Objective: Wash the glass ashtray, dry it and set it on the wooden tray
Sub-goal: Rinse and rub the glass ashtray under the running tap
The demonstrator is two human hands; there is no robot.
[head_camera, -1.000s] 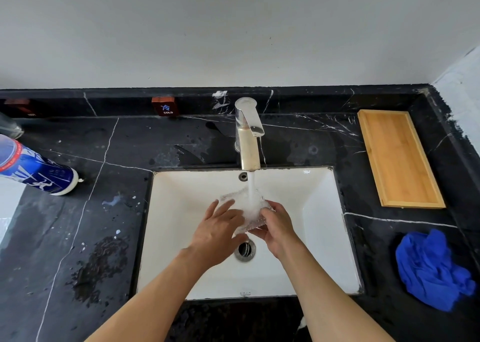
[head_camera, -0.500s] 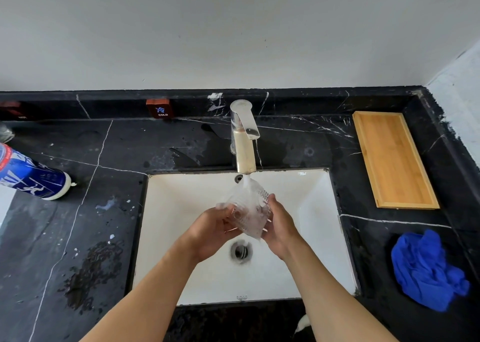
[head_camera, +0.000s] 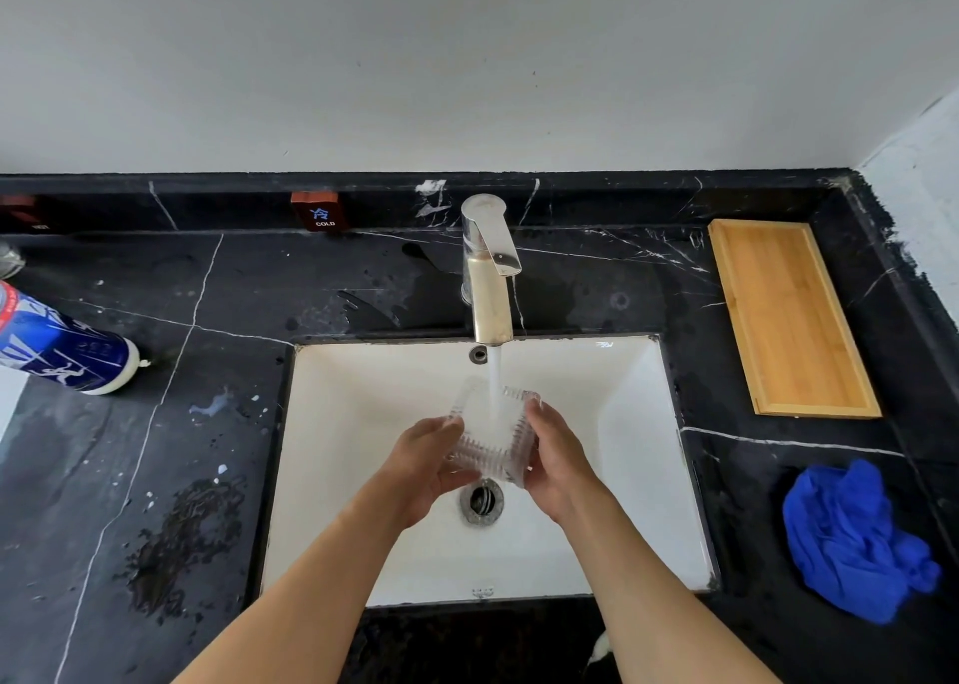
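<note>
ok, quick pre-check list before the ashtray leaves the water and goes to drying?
1. Grip: left hand and right hand both clasp the glass ashtray - ok.
2. Rinse: stream from the faucet falls into it; any residue left - cannot tell.
3. Water off: running - not ok.
4. Blue cloth on the counter right of the sink, unobstructed - ok.
5. Wooden tray bare, ready - ok.
6. Tray surface dry - cannot tell.
</note>
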